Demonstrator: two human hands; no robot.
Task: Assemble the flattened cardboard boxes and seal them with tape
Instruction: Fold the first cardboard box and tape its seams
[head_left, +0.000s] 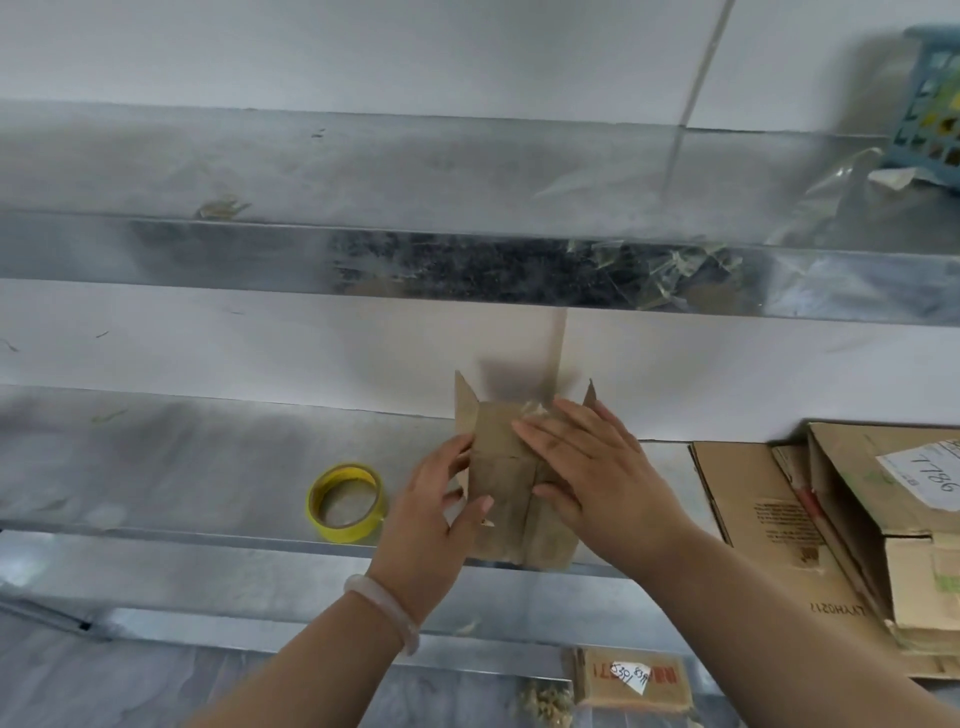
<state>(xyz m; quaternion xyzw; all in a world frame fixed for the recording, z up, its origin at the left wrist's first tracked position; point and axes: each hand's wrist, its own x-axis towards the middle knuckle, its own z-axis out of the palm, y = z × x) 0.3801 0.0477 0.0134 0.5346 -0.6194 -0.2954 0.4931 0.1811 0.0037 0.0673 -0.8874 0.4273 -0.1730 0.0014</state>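
A small brown cardboard box (501, 486) stands on the lower metal shelf (208, 467), against the white wall. Two side flaps stick up at its far corners. My left hand (439, 506) grips the box's left side, thumb on its top face. My right hand (587, 467) lies flat across the folded top flaps, fingers spread and pressing down. A roll of yellow tape (347, 501) lies flat on the shelf, just left of my left hand, touched by neither hand.
A stack of flattened cardboard boxes (831, 530) lies at the right end of the shelf. A small labelled box (631, 678) sits on the floor below. The upper metal shelf (363, 260) carries tape scraps, and a blue basket (930, 104) at its far right.
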